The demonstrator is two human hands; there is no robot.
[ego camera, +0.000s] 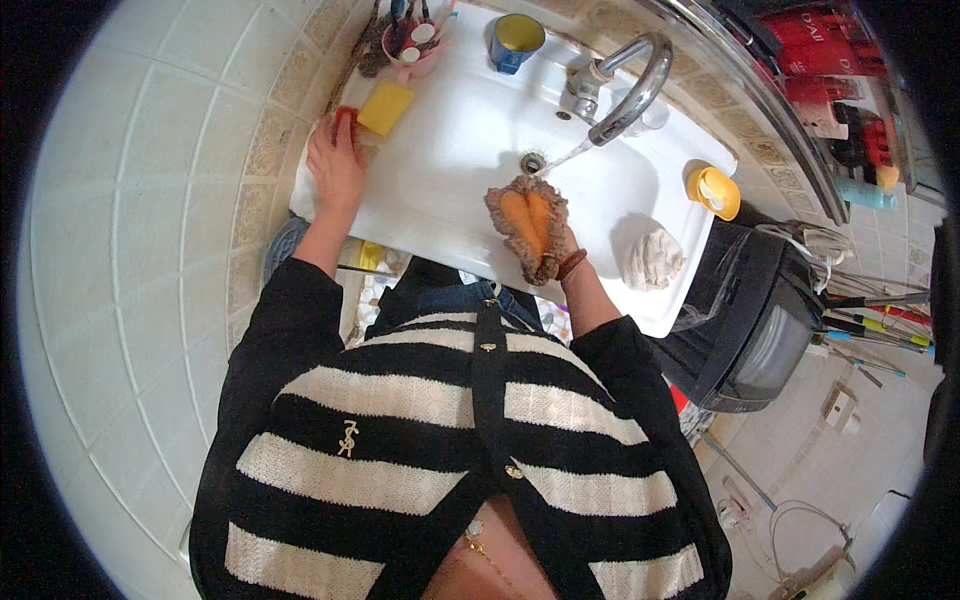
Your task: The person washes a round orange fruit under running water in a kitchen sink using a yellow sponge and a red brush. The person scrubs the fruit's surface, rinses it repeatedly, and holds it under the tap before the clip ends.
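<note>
My right hand [568, 247] is mostly hidden behind a fuzzy brown slipper-like item with an orange middle [529, 225], which it holds over the front of the white sink [442, 187]. Water runs from the curved chrome faucet [634, 97] towards the drain [533, 163], just beyond the item. My left hand [336, 161] rests at the sink's left edge, its fingers on a small red object [346, 124]. Whether they grip it cannot be told. Touching or close beside that object lies a yellow sponge [385, 108]. A crumpled white cloth [654, 259] sits at the basin's right.
A pink cup of brushes and tubes [409, 52] and a blue mug [516, 43] stand at the back. On the right rim is a yellow soap dish [714, 193]. A black appliance [750, 330] stands right of the sink; tiled wall [165, 187] borders the left.
</note>
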